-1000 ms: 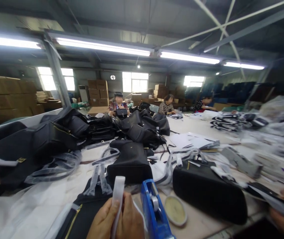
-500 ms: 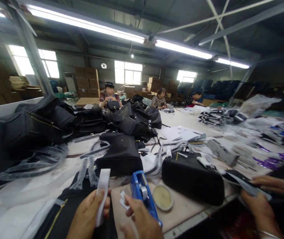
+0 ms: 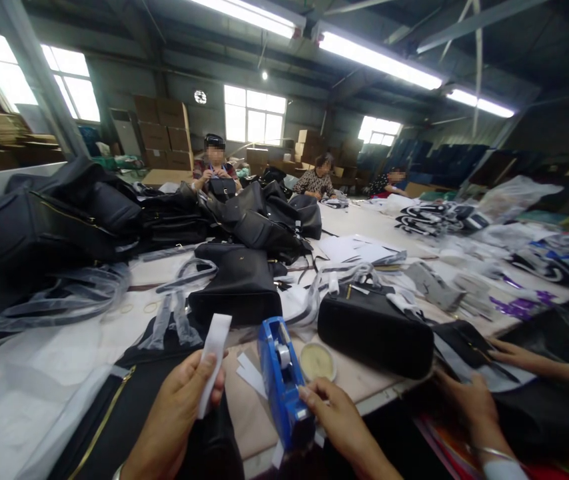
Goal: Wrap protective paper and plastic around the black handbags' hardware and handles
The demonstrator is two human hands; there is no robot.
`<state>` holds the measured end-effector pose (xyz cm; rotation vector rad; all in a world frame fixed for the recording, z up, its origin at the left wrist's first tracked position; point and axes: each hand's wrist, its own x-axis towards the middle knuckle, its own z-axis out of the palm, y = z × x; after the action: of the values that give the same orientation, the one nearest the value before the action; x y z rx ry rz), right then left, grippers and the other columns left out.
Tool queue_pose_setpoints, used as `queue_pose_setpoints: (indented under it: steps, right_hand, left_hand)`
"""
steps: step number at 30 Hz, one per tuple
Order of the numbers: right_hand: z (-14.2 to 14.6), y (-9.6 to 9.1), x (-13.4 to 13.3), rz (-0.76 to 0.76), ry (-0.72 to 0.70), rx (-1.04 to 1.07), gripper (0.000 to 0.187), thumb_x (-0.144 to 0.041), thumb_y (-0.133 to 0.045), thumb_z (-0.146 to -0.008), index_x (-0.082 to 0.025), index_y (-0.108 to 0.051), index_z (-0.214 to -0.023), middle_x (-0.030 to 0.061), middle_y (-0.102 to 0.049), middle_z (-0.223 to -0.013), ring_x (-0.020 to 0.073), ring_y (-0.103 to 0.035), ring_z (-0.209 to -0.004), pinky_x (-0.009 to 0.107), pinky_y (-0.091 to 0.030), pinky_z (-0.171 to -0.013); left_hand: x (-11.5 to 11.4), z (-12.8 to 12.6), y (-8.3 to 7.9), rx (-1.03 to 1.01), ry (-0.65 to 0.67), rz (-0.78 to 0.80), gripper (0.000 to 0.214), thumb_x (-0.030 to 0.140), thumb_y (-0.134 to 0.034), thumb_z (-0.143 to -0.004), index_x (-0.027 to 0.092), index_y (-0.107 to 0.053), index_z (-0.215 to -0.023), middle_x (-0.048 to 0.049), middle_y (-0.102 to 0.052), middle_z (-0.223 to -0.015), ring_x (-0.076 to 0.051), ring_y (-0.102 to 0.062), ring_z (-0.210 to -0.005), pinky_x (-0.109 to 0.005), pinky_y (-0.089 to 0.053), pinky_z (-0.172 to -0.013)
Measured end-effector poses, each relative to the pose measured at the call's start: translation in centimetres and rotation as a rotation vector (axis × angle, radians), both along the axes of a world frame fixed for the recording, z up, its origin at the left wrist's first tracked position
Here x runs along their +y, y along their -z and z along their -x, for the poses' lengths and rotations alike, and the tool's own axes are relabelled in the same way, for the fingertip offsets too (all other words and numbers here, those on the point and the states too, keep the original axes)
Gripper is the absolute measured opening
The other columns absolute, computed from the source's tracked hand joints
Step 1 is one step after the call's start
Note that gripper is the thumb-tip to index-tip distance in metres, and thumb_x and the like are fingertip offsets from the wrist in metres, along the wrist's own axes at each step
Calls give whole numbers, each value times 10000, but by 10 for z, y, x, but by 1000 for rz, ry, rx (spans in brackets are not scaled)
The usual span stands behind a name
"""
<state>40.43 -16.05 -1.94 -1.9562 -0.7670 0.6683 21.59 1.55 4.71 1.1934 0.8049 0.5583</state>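
Note:
My left hand (image 3: 184, 390) is closed round a folded white strip (image 3: 215, 357), held upright above a black bag with a gold zipper (image 3: 109, 413). My right hand (image 3: 337, 413) has its thumb and fingers pinched together against the near right side of a blue tape dispenser (image 3: 282, 387). Whatever lies between those fingertips is too small to make out. A roll of tape (image 3: 283, 355) sits in the dispenser. White paper slips (image 3: 250, 375) lie to its left, and a round dish with a yellowish pad (image 3: 318, 362) lies to its right.
A black handbag (image 3: 374, 333) stands right of the dish, another black bag (image 3: 237, 287) behind the dispenser. Black bags (image 3: 64, 220) are heaped at left. A co-worker's hands (image 3: 479, 393) work on a black piece at right. White sheets (image 3: 359, 250) lie mid-table.
My right hand has moved from the white slips left of the dispenser to its near right side. My left hand still holds the white strip. The view has tilted down slightly.

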Motion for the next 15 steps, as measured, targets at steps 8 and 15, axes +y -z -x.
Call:
queue_pose_setpoints:
  steps: [8,15]
  right_hand:
    - [14,-26,-13,-99,77,71,361,-522,-543,-864,-191,-588,-726,-12,-594,-692,167,-544,-692,260,-416,-659]
    - [21,-10,-35,-60,50,433,464,-644,-616,-759,-191,-537,-699,-41,-536,-566,74,-380,-439,201,-299,-447]
  left_hand:
    - [1,1,-3,-11,-4,28,392,548,-590,-845,162,-571,-776,31,-549,-673,-84,-464,-563,-156,-371,-506]
    - [0,1,-1,-8,4,22,377,530,-578,-862,155,-592,-830,34,-553,-679,-81,-464,-562,-158,-383,-513]
